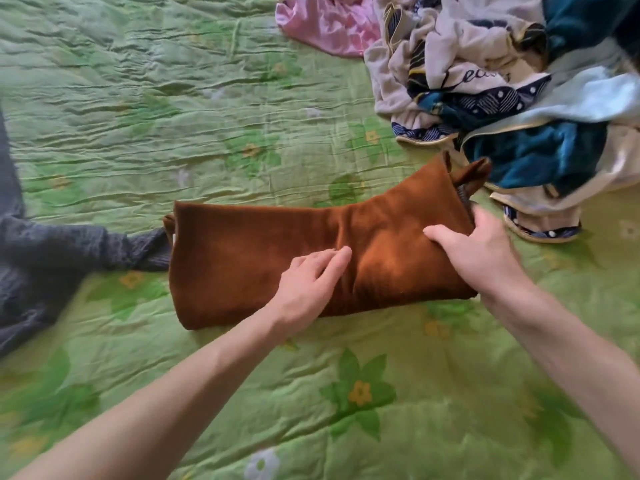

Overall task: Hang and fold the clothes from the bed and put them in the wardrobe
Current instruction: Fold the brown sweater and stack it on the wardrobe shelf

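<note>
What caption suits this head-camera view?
Left hand presses the folded brown garment on the green quilt while right hand grips its end.

A brown garment (263, 258) is laid folded into a long band across the green flowered bed (138, 98), its right end raised and slightly opened. A pile of unfolded clothes (502, 81), white, navy and teal, is heaped at the upper right, with a pink garment (322, 26) beside it. A dark grey garment (52, 251) is spread at the left edge, touching the brown one.
</note>
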Demonstrator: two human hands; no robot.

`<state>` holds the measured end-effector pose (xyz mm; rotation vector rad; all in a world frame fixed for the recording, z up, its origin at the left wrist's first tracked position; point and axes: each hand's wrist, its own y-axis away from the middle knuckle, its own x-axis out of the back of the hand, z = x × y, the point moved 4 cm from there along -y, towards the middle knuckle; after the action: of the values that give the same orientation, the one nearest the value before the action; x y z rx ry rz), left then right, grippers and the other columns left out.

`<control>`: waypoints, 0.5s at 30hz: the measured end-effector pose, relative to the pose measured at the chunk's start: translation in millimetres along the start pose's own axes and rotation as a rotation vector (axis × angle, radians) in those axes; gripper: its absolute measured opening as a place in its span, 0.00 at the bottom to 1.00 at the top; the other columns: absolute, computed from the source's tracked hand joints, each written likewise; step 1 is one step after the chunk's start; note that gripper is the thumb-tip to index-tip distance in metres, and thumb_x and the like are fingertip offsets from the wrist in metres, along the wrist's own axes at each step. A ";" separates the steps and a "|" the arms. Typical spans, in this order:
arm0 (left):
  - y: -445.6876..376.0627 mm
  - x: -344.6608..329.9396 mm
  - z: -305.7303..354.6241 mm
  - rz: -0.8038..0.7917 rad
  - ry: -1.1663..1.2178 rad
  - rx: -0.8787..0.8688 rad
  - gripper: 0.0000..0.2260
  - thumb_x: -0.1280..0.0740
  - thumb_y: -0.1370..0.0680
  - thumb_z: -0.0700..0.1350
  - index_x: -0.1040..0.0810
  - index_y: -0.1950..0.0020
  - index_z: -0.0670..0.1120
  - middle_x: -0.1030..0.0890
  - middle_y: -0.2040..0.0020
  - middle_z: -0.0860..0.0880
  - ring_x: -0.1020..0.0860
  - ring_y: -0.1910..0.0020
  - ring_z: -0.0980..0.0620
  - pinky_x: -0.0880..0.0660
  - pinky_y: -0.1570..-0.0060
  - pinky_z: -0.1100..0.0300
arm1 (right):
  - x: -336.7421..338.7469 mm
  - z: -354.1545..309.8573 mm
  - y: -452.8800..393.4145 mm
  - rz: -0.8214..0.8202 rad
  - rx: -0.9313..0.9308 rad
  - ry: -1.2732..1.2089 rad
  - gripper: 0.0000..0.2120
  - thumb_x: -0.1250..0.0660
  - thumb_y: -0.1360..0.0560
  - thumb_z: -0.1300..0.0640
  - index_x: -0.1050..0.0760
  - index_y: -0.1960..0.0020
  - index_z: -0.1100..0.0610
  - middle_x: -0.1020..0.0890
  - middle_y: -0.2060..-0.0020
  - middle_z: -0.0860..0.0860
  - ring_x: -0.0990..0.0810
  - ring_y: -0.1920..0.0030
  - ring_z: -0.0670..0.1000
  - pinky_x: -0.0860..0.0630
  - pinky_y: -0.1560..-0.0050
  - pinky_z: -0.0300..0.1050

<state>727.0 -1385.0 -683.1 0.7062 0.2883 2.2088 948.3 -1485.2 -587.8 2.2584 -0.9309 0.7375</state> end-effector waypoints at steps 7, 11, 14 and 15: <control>25.5 67.7 21.4 -0.077 0.841 0.103 0.37 0.43 0.25 0.77 0.15 0.35 0.50 0.14 0.40 0.46 0.16 0.39 0.48 0.22 0.38 0.50 | -75.8 -97.4 74.7 -0.200 0.294 0.066 0.21 0.34 0.24 0.39 0.23 0.32 0.43 0.14 0.46 0.42 0.16 0.44 0.50 0.20 0.39 0.53; 40.2 102.0 9.2 0.086 0.803 0.106 0.14 0.28 0.22 0.57 0.13 0.43 0.50 0.12 0.46 0.43 0.13 0.45 0.44 0.16 0.44 0.46 | -133.5 -104.3 92.8 -0.430 0.387 0.058 0.28 0.42 0.18 0.35 0.31 0.22 0.44 0.20 0.31 0.44 0.24 0.32 0.43 0.31 0.26 0.48; 43.1 119.8 -27.6 0.303 0.797 0.303 0.11 0.28 0.23 0.42 0.15 0.42 0.48 0.12 0.49 0.43 0.13 0.49 0.42 0.16 0.47 0.43 | -153.8 -96.3 95.7 -0.507 0.443 -0.135 0.22 0.42 0.14 0.45 0.31 0.22 0.48 0.24 0.28 0.43 0.26 0.30 0.40 0.31 0.25 0.45; 44.0 125.4 -37.3 0.317 0.809 0.325 0.12 0.28 0.24 0.40 0.16 0.41 0.48 0.12 0.49 0.44 0.13 0.50 0.42 0.15 0.51 0.45 | -155.6 -91.8 92.9 -0.434 0.510 -0.126 0.21 0.42 0.14 0.48 0.30 0.22 0.50 0.24 0.27 0.44 0.27 0.28 0.41 0.32 0.24 0.46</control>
<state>610.9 -1320.2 -645.8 -0.0346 1.0123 2.6986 760.2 -1409.8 -602.3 2.8455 -0.2888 0.6906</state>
